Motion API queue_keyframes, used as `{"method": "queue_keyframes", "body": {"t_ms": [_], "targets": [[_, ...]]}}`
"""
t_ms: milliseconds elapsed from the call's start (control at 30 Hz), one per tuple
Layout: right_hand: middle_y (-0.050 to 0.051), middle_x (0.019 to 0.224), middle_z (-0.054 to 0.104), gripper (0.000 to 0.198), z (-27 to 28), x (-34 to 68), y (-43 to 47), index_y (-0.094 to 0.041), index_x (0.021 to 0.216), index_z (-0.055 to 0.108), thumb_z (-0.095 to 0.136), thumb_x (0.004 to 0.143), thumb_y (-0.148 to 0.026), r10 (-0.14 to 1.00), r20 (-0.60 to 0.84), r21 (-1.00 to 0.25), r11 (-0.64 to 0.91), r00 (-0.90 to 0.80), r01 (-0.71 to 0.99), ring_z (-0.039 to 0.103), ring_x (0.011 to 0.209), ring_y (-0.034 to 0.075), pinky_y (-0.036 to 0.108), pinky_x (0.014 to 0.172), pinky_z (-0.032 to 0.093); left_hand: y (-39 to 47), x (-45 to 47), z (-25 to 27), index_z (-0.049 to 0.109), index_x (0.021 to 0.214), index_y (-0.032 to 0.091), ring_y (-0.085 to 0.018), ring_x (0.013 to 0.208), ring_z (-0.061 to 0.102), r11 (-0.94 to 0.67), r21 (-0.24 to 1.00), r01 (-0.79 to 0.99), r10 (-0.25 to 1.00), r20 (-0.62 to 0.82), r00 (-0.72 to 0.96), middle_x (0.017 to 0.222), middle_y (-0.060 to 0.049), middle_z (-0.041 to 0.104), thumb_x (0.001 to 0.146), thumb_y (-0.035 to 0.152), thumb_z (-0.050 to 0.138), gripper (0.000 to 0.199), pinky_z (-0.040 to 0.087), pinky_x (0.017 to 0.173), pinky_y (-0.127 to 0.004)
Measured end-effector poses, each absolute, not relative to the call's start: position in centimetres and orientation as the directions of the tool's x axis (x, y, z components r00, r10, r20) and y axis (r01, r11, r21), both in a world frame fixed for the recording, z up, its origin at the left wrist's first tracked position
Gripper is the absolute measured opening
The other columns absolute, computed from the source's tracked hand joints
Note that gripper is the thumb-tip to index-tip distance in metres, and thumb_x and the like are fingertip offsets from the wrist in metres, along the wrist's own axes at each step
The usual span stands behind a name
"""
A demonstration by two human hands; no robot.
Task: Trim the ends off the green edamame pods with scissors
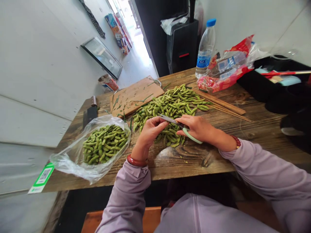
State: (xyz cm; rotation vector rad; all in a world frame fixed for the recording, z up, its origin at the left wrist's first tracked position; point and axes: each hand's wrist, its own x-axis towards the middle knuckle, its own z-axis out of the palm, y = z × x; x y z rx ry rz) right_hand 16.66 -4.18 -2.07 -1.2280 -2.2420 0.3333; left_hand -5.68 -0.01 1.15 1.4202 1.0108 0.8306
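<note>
My right hand (198, 127) is closed on a pair of scissors (190, 136) with pale green handles, the blades pointing left toward my other hand. My left hand (153, 129) has its fingers pinched together at the blade tips; whatever lies between them is hidden. Under and behind both hands spreads a heap of green soybean pods (170, 102) on the wooden table (175, 161). To the left, an open clear plastic bag (73, 161) holds more pods (104, 145).
A cutting board (138, 94) with green scraps lies behind the heap, a cleaver (90, 115) left of it. Wooden skewers (223, 103) lie right of the pods. Farther back stand a water bottle (205, 48), red plastic packaging (225, 77) and a black holder (257, 87).
</note>
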Motion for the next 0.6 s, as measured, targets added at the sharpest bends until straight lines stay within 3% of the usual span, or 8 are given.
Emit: {"method": "queue_keyframes", "body": {"t_ms": [167, 333, 600], "targets": [[0.01, 0.104, 0.068, 0.045, -2.74, 16.67, -3.83, -0.018, 0.125, 0.061, 0.073, 0.087, -0.038, 0.838, 0.453, -0.516, 0.524, -0.303, 0.678, 0.065, 0.084, 0.024, 0.037, 0.076, 0.054, 0.02, -5.61, 1.46, 0.066, 0.08, 0.015, -0.005, 0.05, 0.041, 0.143, 0.988, -0.057, 0.929, -0.114, 0.353, 0.062, 0.004, 0.054, 0.068, 0.033, 0.084, 0.028, 0.026, 0.045, -0.019], [0.01, 0.102, 0.064, 0.05, -2.67, 16.41, -3.99, -0.018, 0.127, 0.058, 0.076, 0.085, -0.038, 0.789, 0.54, -0.503, 0.582, -0.293, 0.639, 0.064, 0.082, 0.024, 0.039, 0.075, 0.056, 0.16, -5.52, 1.74, 0.062, 0.081, 0.016, -0.005, 0.05, 0.044, 0.177, 0.969, -0.172, 0.944, -0.118, 0.307, 0.068, 0.001, 0.062, 0.064, 0.032, 0.086, 0.034, 0.026, 0.044, -0.017], [0.011, 0.11, 0.064, 0.052, -2.48, 16.28, -4.25, -0.02, 0.129, 0.057, 0.077, 0.084, -0.038, 0.786, 0.529, -0.514, 0.597, -0.32, 0.616, 0.066, 0.092, 0.026, 0.041, 0.081, 0.057, -0.18, -5.13, 1.45, 0.061, 0.08, 0.016, -0.005, 0.049, 0.044, 0.178, 0.972, -0.151, 0.947, -0.127, 0.296, 0.065, 0.001, 0.061, 0.063, 0.031, 0.088, 0.035, 0.027, 0.044, -0.017]]}}
